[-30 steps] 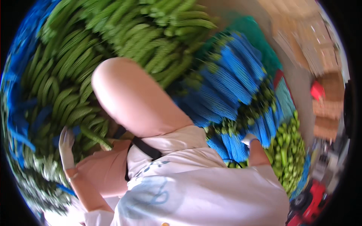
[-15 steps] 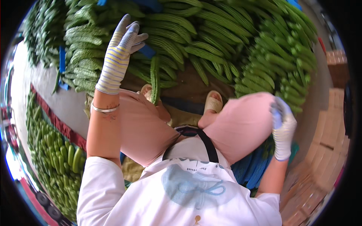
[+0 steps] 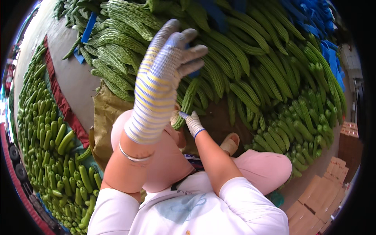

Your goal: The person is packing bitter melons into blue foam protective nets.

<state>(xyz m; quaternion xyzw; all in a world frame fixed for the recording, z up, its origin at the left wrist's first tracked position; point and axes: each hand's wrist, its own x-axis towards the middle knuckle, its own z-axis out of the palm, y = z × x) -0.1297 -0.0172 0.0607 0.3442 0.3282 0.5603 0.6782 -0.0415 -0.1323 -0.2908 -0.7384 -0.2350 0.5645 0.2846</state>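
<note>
My left hand (image 3: 168,58), in a white glove with yellow and blue stripes and greyish fingertips, is raised over the pile of long green bitter gourds (image 3: 258,78). Its fingers are spread, and nothing shows in them. Lower down, my right hand (image 3: 192,122), gloved too, reaches across between my knees. Its fingers close on the lower end of a single bitter gourd (image 3: 189,98), which points toward me beside my foot. The far end of that gourd lies near the heap, partly behind my left hand. Paler, bumpy bitter gourds (image 3: 117,58) are stacked left of my left hand.
Blue strips (image 3: 89,27) lie among the gourds, and a blue bundle (image 3: 309,15) sits at the far right. Shorter green vegetables (image 3: 301,137) are heaped at right. Zucchini-like vegetables (image 3: 58,156) cover the left, behind a dark red strip (image 3: 62,98). Cardboard boxes (image 3: 321,196) stand lower right.
My right hand has come from beside my right knee to the single gourd's lower end. My left hand stays raised and spread, now further right in view. The view has turned.
</note>
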